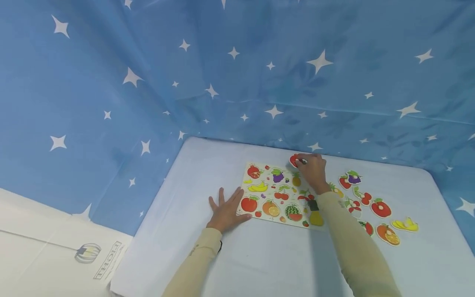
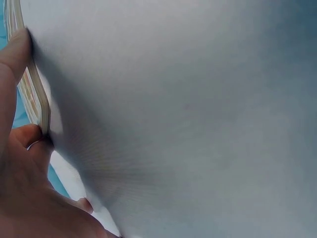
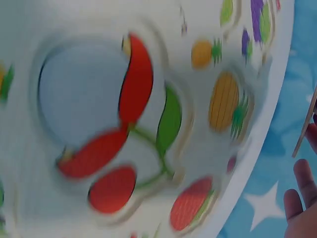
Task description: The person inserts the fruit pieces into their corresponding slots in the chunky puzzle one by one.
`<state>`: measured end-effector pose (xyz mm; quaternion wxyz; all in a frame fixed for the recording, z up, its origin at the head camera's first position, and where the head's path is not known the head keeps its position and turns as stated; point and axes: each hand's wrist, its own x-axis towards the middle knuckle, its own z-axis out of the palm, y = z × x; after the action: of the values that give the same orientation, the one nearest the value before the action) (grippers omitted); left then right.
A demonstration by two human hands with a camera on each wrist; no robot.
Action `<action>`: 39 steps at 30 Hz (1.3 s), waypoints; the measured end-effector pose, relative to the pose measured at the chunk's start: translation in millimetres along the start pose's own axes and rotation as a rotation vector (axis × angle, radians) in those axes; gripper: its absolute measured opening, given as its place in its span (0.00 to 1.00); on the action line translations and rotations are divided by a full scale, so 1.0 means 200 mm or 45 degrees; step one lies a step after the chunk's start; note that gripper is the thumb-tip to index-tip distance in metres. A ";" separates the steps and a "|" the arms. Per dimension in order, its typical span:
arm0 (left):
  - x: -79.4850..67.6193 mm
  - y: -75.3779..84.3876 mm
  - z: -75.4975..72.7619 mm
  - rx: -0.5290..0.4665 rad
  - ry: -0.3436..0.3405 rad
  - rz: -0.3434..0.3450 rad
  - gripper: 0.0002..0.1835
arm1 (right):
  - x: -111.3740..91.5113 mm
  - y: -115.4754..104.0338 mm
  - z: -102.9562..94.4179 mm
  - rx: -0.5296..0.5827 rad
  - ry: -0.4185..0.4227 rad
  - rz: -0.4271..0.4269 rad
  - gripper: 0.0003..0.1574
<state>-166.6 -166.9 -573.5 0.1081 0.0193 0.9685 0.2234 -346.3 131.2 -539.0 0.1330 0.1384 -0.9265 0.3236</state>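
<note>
White rounded-corner table top (image 1: 259, 260) against blue star-print fabric (image 1: 245, 82).
Right hand (image 1: 313, 170): fingertips clamped on a flat red pomegranate-shaped piece (image 1: 293, 160), which protrudes to their left. Left hand (image 1: 226, 212): fingers spread apart, touching the pale rectangular fruit-printed board (image 1: 271, 218), which extends rightward from them.

red piece (image 1: 293, 160): partly behind right hand (image 1: 314, 170) | left sleeve (image 1: 194, 266): cut off below

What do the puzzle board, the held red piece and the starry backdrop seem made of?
Puzzle board: probably wood or fibreboard with a printed face; its edge looks tan. Red piece: likely similar, printed; its thin edge also looks tan. Starry backdrop: fabric or plastic sheeting, faintly sheened; creases show.
</note>
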 end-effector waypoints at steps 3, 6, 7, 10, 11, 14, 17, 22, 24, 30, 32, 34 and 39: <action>0.00 0.01 -0.01 0.011 -0.004 -0.005 0.53 | 0.01 -0.06 0.06 0.033 -0.025 -0.024 0.14; 0.00 0.01 -0.01 0.021 -0.010 -0.007 0.53 | 0.02 -0.14 0.13 0.047 -0.061 -0.045 0.14; 0.00 0.01 -0.02 0.023 -0.013 -0.009 0.53 | 0.03 -0.16 0.14 0.046 -0.073 -0.048 0.14; 0.00 0.01 -0.02 0.028 -0.020 -0.010 0.53 | 0.04 -0.22 0.20 0.033 -0.107 -0.081 0.12; 0.00 0.01 -0.02 0.026 -0.020 -0.009 0.53 | 0.04 -0.24 0.22 0.027 -0.108 -0.098 0.11; 0.00 0.00 -0.01 0.021 -0.023 -0.010 0.53 | 0.04 -0.29 0.27 0.031 -0.111 -0.133 0.10; -0.01 0.00 -0.02 0.014 -0.019 -0.005 0.52 | 0.04 -0.34 0.32 0.056 -0.145 -0.123 0.10; 0.00 -0.02 -0.02 0.041 -0.006 0.014 0.53 | 0.03 -0.42 0.40 0.047 -0.235 -0.073 0.12; 0.00 -0.02 -0.02 0.046 -0.001 0.020 0.53 | 0.03 -0.44 0.43 0.029 -0.254 -0.076 0.11; 0.00 -0.02 -0.02 0.077 -0.007 0.022 0.53 | 0.01 -0.48 0.49 -0.061 -0.310 -0.088 0.11; 0.01 -0.02 -0.01 0.089 -0.004 0.021 0.54 | 0.01 -0.49 0.51 -0.104 -0.336 -0.071 0.12; 0.01 -0.03 -0.01 0.092 -0.005 0.019 0.54 | 0.01 -0.49 0.52 -0.149 -0.357 -0.063 0.14; 0.02 -0.03 0.00 0.088 -0.012 0.006 0.53 | 0.00 -0.48 0.53 -0.191 -0.367 -0.075 0.14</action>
<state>-170.6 -171.9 -575.9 0.1115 0.0265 0.9751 0.1899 -330.8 -8.2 -564.9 0.0180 0.2002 -0.9531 0.2262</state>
